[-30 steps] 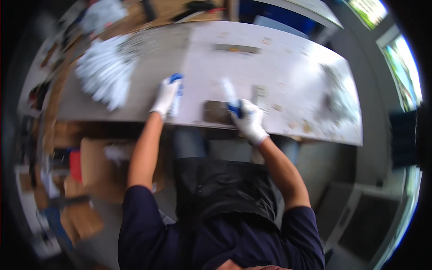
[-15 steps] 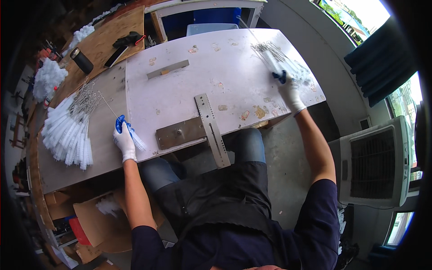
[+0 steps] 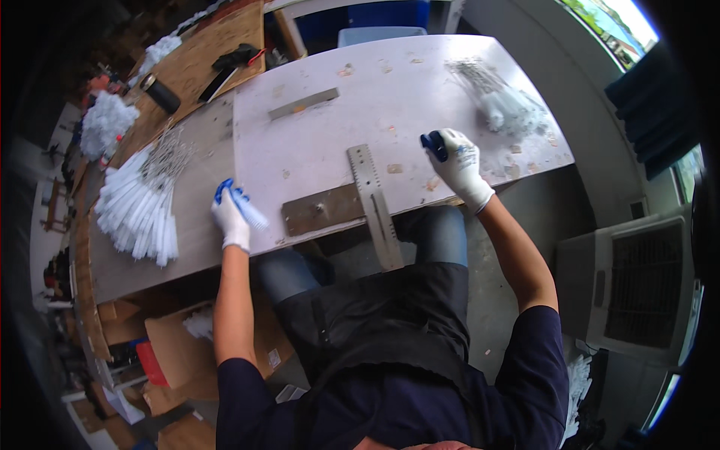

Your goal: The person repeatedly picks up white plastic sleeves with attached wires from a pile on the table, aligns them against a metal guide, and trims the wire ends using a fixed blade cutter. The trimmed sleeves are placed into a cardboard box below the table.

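My left hand (image 3: 232,219), in a white glove with blue fingertips, is closed around a white bristle brush (image 3: 256,215) near the table's front edge. The brush's bristles stick out beside the palm; its thin wire is hard to make out. My right hand (image 3: 456,160), gloved alike, hovers over the right part of the table with its fingers curled in. No brush shows in it. To the left lies a fanned pile of white brushes (image 3: 139,206) with looped wire handles. A second brush pile (image 3: 510,109) rests at the far right, beyond my right hand.
A perforated metal bar (image 3: 373,202) crosses a brown metal plate (image 3: 322,209) at the front edge and juts toward my lap. Behind lies a short metal bar (image 3: 304,103). A black bottle (image 3: 160,94) and phone (image 3: 216,84) are back left; an air cooler (image 3: 630,281) stands right.
My right hand has come away from the right-hand brush pile, moving left and nearer to me. My left hand still grips its brush. The whole view has shifted slightly.
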Demonstrator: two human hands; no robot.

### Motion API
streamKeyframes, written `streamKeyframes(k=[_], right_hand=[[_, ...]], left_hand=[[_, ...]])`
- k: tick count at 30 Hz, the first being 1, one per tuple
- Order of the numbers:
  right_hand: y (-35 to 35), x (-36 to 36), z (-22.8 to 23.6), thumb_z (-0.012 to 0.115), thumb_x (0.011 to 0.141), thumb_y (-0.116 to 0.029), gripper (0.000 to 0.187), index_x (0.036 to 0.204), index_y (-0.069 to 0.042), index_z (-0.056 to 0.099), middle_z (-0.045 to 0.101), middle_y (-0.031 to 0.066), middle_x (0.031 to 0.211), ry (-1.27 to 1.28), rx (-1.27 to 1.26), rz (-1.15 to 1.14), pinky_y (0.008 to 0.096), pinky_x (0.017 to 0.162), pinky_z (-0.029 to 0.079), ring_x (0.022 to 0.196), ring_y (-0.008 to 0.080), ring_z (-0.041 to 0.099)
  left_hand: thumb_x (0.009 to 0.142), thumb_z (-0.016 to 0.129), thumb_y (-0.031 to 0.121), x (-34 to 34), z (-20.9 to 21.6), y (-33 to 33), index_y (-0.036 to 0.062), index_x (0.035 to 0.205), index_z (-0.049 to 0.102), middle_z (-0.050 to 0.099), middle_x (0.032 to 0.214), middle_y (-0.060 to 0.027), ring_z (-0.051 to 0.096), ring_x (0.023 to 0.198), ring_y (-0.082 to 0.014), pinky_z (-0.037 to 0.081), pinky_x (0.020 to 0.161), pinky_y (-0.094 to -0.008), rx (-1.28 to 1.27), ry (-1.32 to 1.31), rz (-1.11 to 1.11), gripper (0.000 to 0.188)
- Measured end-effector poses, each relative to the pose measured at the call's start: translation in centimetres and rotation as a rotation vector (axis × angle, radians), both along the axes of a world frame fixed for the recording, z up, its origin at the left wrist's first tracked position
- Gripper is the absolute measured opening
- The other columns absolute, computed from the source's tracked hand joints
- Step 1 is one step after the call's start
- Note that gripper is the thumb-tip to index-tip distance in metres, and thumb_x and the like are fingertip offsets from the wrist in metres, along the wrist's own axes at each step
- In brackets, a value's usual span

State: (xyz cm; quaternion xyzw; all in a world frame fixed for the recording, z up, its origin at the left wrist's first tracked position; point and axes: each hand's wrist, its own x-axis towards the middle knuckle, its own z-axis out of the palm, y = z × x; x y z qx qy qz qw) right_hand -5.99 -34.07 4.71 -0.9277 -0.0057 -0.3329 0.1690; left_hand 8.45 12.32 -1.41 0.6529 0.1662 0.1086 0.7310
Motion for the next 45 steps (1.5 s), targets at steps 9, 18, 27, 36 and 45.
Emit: streamKeyframes(k=[9, 18, 27, 36, 45], right_hand=[[20.3, 5.4, -0.1, 0.068, 0.090, -0.043, 0.038, 0.097, -0.006, 0.072, 0.073, 0.0149, 0.086, 0.686, 0.376, 0.386, 0.0415, 0.077, 0.054, 0.086, 0.0317, 0.071], [18.9, 8.0, -1.2, 0.066, 0.091, -0.042, 0.041, 0.101, -0.003, 0.074, 0.074, 0.0205, 0.092, 0.750, 0.454, 0.351, 0.0432, 0.085, 0.053, 0.092, 0.0367, 0.071], [18.0, 8.0, -3.2, 0.061, 0.094, -0.032, 0.031, 0.106, -0.006, 0.074, 0.073, 0.0200, 0.099, 0.796, 0.344, 0.281, 0.0443, 0.087, 0.053, 0.097, 0.0380, 0.069], [16.0, 4.9, -3.5, 0.072, 0.083, -0.023, 0.024, 0.103, -0.011, 0.066, 0.066, 0.0105, 0.099, 0.288, -0.022, 0.427, 0.0436, 0.081, 0.053, 0.093, 0.0318, 0.066], [15.2, 7.5, -2.5, 0.075, 0.081, -0.033, 0.057, 0.133, -0.012, 0.061, 0.054, 0.0067, 0.138, 0.298, -0.503, 0.844, 0.0427, 0.094, 0.049, 0.113, 0.0289, 0.055]], left_hand=[[0.095, 0.058, 0.012, -0.4, 3.7, -9.3, 0.0027, 0.106, 0.070, 0.066, 0.083, -0.0119, 0.065, 0.066, -0.0241, 0.056, 0.058, -0.0384, -0.518, 0.102, -0.338, 0.019], [0.097, 0.053, 0.009, 0.4, 4.0, -13.2, 0.0016, 0.105, 0.071, 0.065, 0.084, -0.0121, 0.065, 0.070, -0.0239, 0.057, 0.062, -0.0385, -0.470, 0.114, -0.390, 0.021], [0.097, 0.054, 0.007, 0.5, 2.6, -15.5, 0.0049, 0.107, 0.073, 0.064, 0.082, -0.0106, 0.061, 0.063, -0.0217, 0.052, 0.053, -0.0376, -0.364, 0.230, -0.382, 0.022], [0.095, 0.058, 0.009, 1.3, 0.6, -14.6, 0.0020, 0.113, 0.073, 0.064, 0.076, -0.0092, 0.064, 0.067, -0.0232, 0.056, 0.062, -0.0365, -0.415, 0.249, -0.471, 0.024], [0.096, 0.059, 0.012, 1.8, 1.1, -14.4, 0.0036, 0.111, 0.076, 0.069, 0.079, -0.0104, 0.067, 0.067, -0.0211, 0.055, 0.061, -0.0328, -0.300, 0.261, -0.567, 0.024]])
